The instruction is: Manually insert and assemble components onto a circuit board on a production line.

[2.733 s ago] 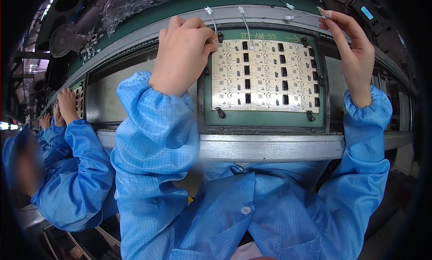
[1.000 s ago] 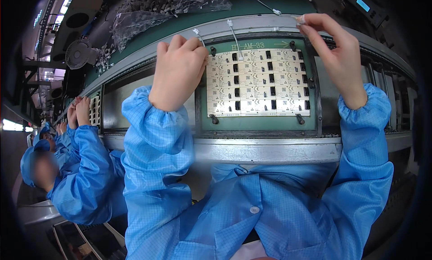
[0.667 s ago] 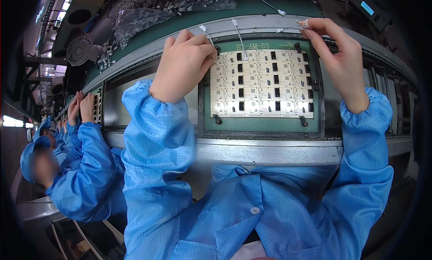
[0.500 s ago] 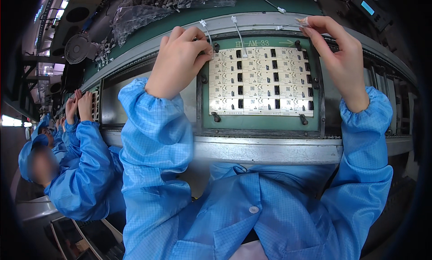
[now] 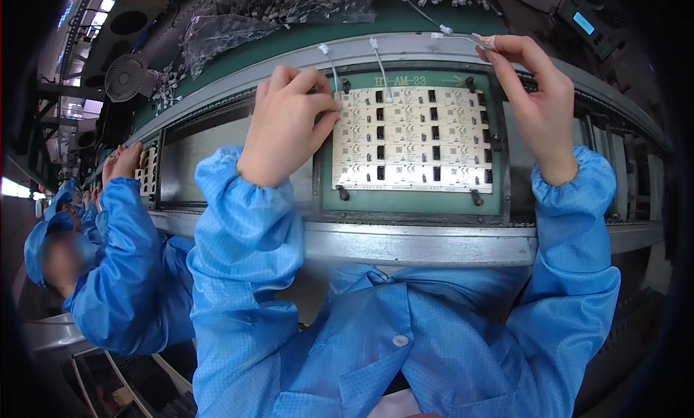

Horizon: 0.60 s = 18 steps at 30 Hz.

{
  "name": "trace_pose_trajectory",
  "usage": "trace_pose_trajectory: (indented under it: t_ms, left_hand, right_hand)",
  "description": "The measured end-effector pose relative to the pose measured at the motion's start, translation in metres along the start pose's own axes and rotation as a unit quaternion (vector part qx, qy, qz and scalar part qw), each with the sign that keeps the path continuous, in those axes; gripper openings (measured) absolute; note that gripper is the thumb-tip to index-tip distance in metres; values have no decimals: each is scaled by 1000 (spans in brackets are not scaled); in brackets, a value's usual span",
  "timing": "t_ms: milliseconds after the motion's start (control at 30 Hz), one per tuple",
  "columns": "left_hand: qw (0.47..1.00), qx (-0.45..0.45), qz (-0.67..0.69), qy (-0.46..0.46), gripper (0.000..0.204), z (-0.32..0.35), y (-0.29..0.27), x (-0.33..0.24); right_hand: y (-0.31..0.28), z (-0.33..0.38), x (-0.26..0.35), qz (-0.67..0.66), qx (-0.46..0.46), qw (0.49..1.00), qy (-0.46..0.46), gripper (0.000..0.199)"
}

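Observation:
My left hand point(image 5: 285, 125) is closed over the upper left corner of a panel of white circuit boards point(image 5: 405, 138). A short white cable point(image 5: 332, 65) runs from its connector on the rail down to those fingertips, which pinch its lower end; the exact contact is hidden. Past the panel's upper right corner, my right hand point(image 5: 533, 92) pinches another white cable point(image 5: 459, 37), its plug pointing left. A third white cable point(image 5: 380, 64) lies from the rail onto the panel's top edge. The panel sits in a green fixture point(image 5: 405, 202) with black clips.
Behind the rail point(image 5: 289, 60), a plastic bag and heaped white cables point(image 5: 303, 6) lie on a green surface. A device with a lit screen point(image 5: 584, 23) stands far right. A small fan point(image 5: 129, 78) is at left. A co-worker in blue point(image 5: 116, 288) works beside me at another panel.
My left fingertips have moved slightly down along the panel's left edge. The cable in my right hand has swung up a little at its plug end. The fixture appears slightly further left.

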<state>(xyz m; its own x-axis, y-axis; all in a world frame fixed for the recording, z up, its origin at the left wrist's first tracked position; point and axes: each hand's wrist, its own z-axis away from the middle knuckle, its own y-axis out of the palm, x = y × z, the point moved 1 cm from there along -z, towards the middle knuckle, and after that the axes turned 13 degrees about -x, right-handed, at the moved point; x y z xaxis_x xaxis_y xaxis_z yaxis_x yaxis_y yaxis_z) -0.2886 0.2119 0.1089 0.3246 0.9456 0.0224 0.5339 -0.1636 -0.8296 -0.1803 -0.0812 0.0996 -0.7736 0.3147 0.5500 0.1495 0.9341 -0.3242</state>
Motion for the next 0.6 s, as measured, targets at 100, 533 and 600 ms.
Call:
trace_pose_trajectory:
  t_ms: [100, 533, 600]
  left_hand:
    - [998, 53, 8, -32, 15, 1, -9, 6]
    - [977, -86, -179, 79, 20, -170, 135, 47]
    - [934, -140, -268, 192, 20, -171, 151, 51]
  right_hand:
    - [-2, -5, 3, -10, -25, 1000, 13, 15]
    - [20, 6, 12, -42, 39, 997, 44, 13]
    - [19, 5, 17, -33, 57, 998, 23, 13]
